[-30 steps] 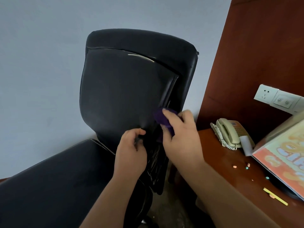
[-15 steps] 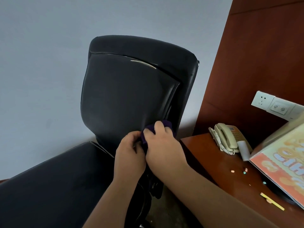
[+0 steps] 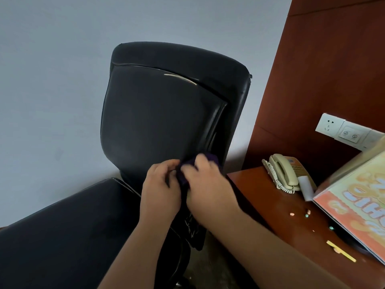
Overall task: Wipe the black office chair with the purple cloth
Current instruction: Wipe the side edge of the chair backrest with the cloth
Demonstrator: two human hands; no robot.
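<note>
Two hands are bunched together low on the chair [image 3: 158, 117], right where the backrest meets the seat [image 3: 73, 226]. Going left to right, there's a plain grey wall [image 3: 52, 80], then the black seat in the near left corner, then the backrest standing upright in the middle.

The left hand [image 3: 160, 192] sits at the bottom edge of the backrest with its fingers curled in, touching the cloth [image 3: 211, 159]. Honestly I can't tell if it's pinching the cloth or the chair's edge. The right hand [image 3: 208, 188] is just beside it, fingers wrapped over the wadded purple cloth and pushing it against the lower right corner of the backrest.

Further right there's a reddish desk [image 3: 260, 190] with a beige phone [image 3: 285, 174], a socket [image 3: 329, 126] above it, and a colourful sign [image 3: 358, 197] at the edge.

My read is that this is mid-wipe, working the bottom seam. Next move probably wants the cloth spread flatter and swept up or across the big panel. The other hand should steady the chair, since it likely swivels.
</note>
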